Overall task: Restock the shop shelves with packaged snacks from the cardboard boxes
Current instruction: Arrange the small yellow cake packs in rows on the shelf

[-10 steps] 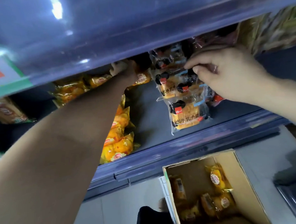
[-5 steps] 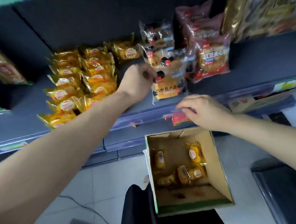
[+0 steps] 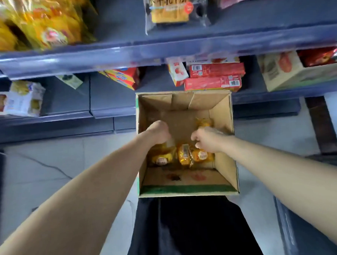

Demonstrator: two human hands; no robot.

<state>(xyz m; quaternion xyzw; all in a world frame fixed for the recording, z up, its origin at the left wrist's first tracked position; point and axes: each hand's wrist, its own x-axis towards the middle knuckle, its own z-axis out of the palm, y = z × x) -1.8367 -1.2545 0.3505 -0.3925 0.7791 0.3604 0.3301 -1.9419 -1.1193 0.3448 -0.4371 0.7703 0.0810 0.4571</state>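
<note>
An open cardboard box (image 3: 222,112) stands on the floor below the shelves, with several yellow snack packs (image 3: 184,155) on its bottom. Both my hands reach down into it. My left hand (image 3: 159,132) is curled over the top of one yellow pack (image 3: 161,159) and grips it; the fingertips are hidden. My right hand (image 3: 205,140) has its fingers curled on the wrapper of another yellow pack (image 3: 203,123) near the box's right wall. On the upper shelf (image 3: 121,53) lie more yellow packs (image 3: 47,26) and a clear-wrapped cake pack (image 3: 169,8).
The lower shelf holds red boxes (image 3: 215,76), a yellow-red carton (image 3: 122,77), white packs (image 3: 23,99) and a printed carton (image 3: 289,70). Grey tiled floor (image 3: 57,152) lies left of the box. My dark trousers (image 3: 188,229) are just behind it.
Both hands left the upper shelf and dropped into the cardboard box. The view tilted down from the shelf to the box and floor.
</note>
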